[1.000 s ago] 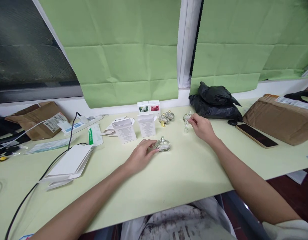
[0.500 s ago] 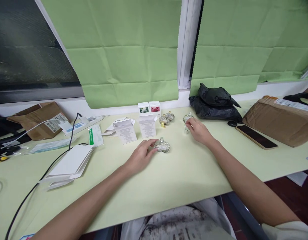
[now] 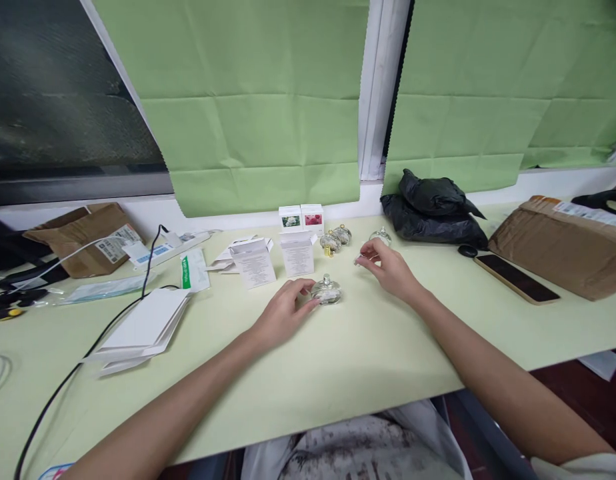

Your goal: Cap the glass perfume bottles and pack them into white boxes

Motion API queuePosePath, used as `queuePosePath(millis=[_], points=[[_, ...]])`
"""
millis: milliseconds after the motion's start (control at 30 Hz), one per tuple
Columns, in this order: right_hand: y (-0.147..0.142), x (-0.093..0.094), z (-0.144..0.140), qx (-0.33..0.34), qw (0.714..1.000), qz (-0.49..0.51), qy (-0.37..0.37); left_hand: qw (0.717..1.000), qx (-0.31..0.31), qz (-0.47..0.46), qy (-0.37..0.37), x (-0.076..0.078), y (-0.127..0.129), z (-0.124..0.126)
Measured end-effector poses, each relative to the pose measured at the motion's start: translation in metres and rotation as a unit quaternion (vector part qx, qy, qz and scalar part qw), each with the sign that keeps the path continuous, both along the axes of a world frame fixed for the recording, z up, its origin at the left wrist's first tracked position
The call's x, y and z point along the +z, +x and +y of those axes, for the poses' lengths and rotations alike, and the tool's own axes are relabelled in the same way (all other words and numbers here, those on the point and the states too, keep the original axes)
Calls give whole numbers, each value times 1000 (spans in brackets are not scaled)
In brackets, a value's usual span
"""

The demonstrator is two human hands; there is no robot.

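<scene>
My left hand (image 3: 287,311) grips the left side of a round clear glass perfume bottle (image 3: 328,292), which stands upright on the table with its silver neck showing. To the right, my right hand (image 3: 389,269) pinches a small silver cap (image 3: 357,259), mostly hidden by the fingertips and apart from the bottle. Just behind that hand stands another glass bottle (image 3: 381,235). Two more round bottles (image 3: 331,240) sit further back, and a small gold cap (image 3: 329,251) lies in front of them.
Two open white cartons (image 3: 254,264) stand left of the bottles, with two small picture boxes (image 3: 313,217) behind. Flattened white cartons (image 3: 138,330) and a black cable (image 3: 95,343) lie left. To the right are black bags (image 3: 433,217), a phone (image 3: 517,279) and a brown parcel (image 3: 563,247).
My right hand has lifted the silver cap and brought it left, toward the held bottle. My left hand stays on its bottle. The view has shifted slightly.
</scene>
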State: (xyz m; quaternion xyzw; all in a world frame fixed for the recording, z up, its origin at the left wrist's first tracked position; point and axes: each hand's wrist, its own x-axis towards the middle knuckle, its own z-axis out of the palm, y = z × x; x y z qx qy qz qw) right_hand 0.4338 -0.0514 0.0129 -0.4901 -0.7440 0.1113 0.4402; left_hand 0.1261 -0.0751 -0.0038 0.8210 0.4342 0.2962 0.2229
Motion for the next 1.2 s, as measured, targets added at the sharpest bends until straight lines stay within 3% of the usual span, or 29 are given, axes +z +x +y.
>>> queuePosePath(millis=[133, 300, 467, 667, 1200], points=[[-45, 9, -23, 69, 990, 92, 84, 1000, -8, -6, 7, -1, 0, 0], [-72, 6, -33, 113, 983, 55, 130, 999, -15, 5, 39, -1, 0, 1], [-74, 3, -31, 144, 979, 1, 141, 982, -58, 94, 154, 1, -2, 2], [-73, 6, -36, 148, 982, -9, 117, 949, -54, 199, 237, 6, -3, 4], [-68, 1, -35, 158, 983, -2, 93, 939, -54, 224, 254, 5, -5, 6]])
